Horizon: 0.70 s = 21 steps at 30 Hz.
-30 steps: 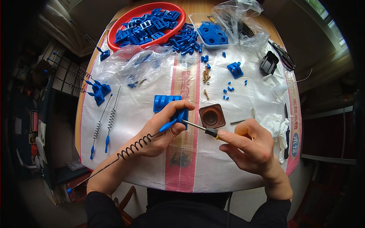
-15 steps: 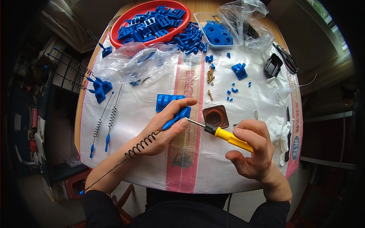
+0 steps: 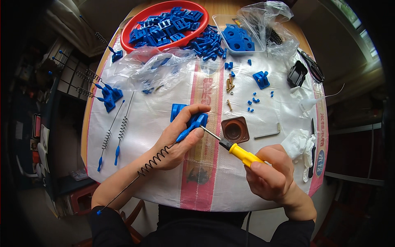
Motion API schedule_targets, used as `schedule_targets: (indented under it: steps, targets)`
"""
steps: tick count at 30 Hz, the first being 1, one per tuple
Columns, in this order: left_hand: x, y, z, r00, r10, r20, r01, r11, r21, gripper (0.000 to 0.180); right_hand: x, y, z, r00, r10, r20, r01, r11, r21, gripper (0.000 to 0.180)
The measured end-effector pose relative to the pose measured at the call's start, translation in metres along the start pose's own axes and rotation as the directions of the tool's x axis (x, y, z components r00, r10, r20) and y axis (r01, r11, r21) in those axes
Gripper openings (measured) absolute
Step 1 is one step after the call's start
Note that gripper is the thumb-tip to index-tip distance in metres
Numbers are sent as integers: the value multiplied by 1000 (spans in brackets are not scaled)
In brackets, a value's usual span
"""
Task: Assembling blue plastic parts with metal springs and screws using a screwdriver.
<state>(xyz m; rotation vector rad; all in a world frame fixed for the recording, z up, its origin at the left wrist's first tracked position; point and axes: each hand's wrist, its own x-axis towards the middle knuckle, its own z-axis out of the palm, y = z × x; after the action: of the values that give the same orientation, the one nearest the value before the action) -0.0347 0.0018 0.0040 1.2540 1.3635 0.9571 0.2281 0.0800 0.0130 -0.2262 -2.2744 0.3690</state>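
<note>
My left hand [image 3: 175,144] is closed around a blue plastic bracket [image 3: 200,119] with a blue stem. From the stem a black coil spring [image 3: 153,161] runs back over my left forearm, ending in a thin rod with a blue tip. In my right hand [image 3: 271,175] is a screwdriver [image 3: 245,155] with a yellow handle, fingers wrapped round it. Its tip meets the bracket beside my left thumb; the exact contact is hidden. Another blue plastic piece [image 3: 177,111] shows behind my left fingers; I cannot tell whether it is separate.
A brown square dish [image 3: 246,133] and a hex key [image 3: 267,131] lie near the screwdriver. Farther off are brass screws [image 3: 230,84], a red basin [image 3: 123,39] of blue parts and a clear box [image 3: 260,48]. Two spring rods [image 3: 122,129] lie at left, crumpled tissue [image 3: 298,144] at right.
My right hand has moved lower and its fingers have closed more fully round the screwdriver handle, which now tilts more steeply. The hex key shows fully. My left hand keeps its hold.
</note>
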Motion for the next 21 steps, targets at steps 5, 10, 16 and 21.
schedule_targets:
  steps: [5,10,16,21]
  targets:
    - [-2,4,4,997,32,-65,-36,997,-63,56,6,-6,-6,998,29,52,-33,997,68,39]
    - [2,-16,11,976,150,-157,-173,973,-150,54,10,-1,5,997,49,-64,-44,996,72,35]
    - [3,-15,12,977,148,-152,-173,971,-164,58,0,4,-4,975,221,-3,-220,968,119,34]
    - [8,-23,9,962,228,-147,-264,915,-305,59,3,10,1,938,339,-67,-328,935,134,35]
